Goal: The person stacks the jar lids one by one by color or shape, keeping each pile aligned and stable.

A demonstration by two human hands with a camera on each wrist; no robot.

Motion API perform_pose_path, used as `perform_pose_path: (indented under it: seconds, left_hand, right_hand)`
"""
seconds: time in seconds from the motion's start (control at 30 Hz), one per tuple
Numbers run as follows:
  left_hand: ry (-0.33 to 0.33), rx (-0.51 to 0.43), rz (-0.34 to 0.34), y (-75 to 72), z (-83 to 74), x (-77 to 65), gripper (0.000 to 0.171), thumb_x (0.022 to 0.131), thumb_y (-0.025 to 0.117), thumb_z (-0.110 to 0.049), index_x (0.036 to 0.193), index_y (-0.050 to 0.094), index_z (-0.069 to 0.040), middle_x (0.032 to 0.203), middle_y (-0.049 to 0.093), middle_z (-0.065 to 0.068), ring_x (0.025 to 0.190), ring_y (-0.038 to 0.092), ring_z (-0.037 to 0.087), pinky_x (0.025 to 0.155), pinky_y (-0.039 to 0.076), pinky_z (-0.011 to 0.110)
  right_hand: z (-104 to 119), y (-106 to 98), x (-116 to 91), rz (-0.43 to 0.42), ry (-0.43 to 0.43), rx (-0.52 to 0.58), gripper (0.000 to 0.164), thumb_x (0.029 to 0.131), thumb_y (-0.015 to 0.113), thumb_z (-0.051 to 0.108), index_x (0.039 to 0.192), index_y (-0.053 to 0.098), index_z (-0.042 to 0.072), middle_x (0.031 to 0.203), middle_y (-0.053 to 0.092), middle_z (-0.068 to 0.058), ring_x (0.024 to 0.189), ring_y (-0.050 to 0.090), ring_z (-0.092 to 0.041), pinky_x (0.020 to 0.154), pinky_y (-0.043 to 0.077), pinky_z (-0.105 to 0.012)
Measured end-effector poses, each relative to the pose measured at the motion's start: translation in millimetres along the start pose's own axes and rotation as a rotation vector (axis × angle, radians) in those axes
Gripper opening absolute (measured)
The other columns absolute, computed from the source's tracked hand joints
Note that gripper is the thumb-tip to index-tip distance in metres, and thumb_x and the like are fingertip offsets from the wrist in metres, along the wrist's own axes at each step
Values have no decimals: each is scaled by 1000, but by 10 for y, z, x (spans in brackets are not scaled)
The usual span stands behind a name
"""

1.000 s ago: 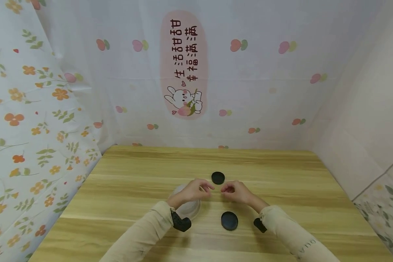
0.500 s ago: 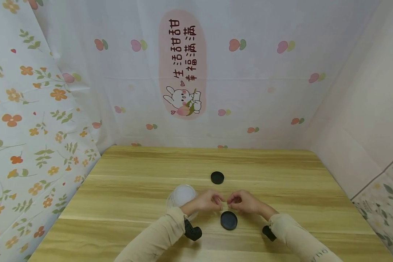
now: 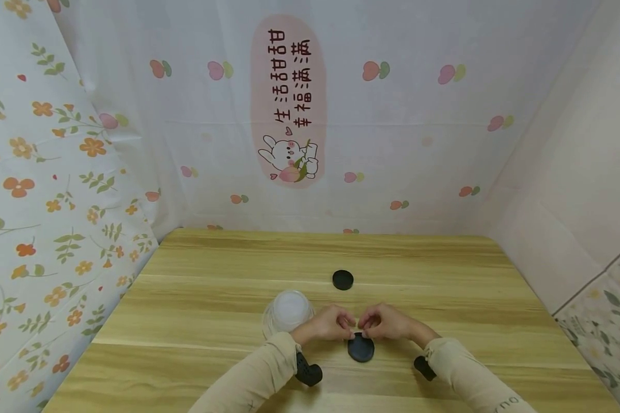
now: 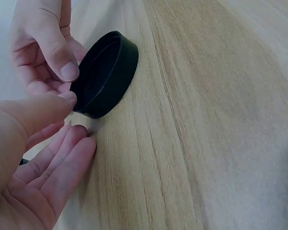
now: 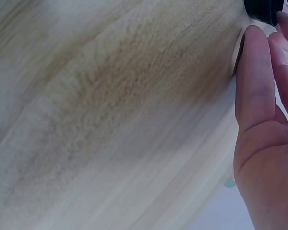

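A round black lid (image 3: pixel 360 349) lies hollow side up on the wooden table, in front of the person. Both hands meet at its far edge. My left hand (image 3: pixel 333 323) pinches the rim from the left, its thumb tip right at the edge in the left wrist view, other fingers spread below. From the right, my right hand (image 3: pixel 387 322) has its thumb on the rim beside the left thumb, with its forefinger behind. In the right wrist view only a corner of the lid (image 5: pixel 263 9) shows, past the right fingers (image 5: pixel 257 72).
Another round black lid (image 3: pixel 343 280) lies farther back on the table (image 3: pixel 227 264). A clear round container (image 3: pixel 289 310) stands just left of the left hand, partly behind that wrist. Patterned cloth (image 3: pixel 418 143) hangs behind the table's far edge.
Both hands have come nearer and slightly right, from between the two lids to the near lid, and now take its far rim. The clear container has come more into view.
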State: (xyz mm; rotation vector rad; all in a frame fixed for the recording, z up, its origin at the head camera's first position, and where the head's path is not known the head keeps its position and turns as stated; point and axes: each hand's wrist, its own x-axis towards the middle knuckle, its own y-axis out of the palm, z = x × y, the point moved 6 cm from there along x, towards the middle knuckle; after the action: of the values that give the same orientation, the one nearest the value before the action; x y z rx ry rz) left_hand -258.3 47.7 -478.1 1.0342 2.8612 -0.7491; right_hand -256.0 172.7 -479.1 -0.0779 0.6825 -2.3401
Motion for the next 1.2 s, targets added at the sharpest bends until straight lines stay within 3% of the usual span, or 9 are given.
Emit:
perform_pose_path:
  seconds: [0.3, 0.63, 0.93, 1.2]
  left_hand:
    - [0, 32, -51, 5, 45, 45, 16, 73, 67, 3, 89, 63, 4, 68, 61, 5, 53, 55, 11, 47, 46, 21]
    - [-24, -114, -115, 12, 87, 105, 11, 79, 59, 7, 90, 59, 7, 64, 59, 9, 55, 61, 22, 49, 50, 25]
    - [-3, -153, -185, -22, 69, 140, 11, 80, 55, 10, 90, 58, 11, 64, 59, 12, 54, 62, 25, 48, 50, 24]
    - [-35, -210, -276, -83, 132, 178, 12, 81, 55, 8, 92, 58, 10, 67, 55, 9, 56, 62, 24, 50, 50, 24]
  right_hand:
    - [29, -24, 8, -65, 45, -26, 10, 81, 58, -2, 88, 62, -7, 79, 62, -11, 65, 53, -11, 53, 46, -22]
    - [-83, -131, 73, -217, 120, -90, 9, 82, 61, 6, 81, 65, -2, 70, 58, -3, 60, 53, -11, 50, 49, -25]
    - [-124, -219, 123, -295, 136, -146, 11, 82, 61, 5, 76, 65, -3, 67, 58, -4, 54, 54, -10, 48, 48, -23]
    - [-164, -262, 152, -354, 182, -122, 7, 82, 59, 1, 83, 64, -4, 72, 59, -4, 58, 55, -10, 51, 49, -22]
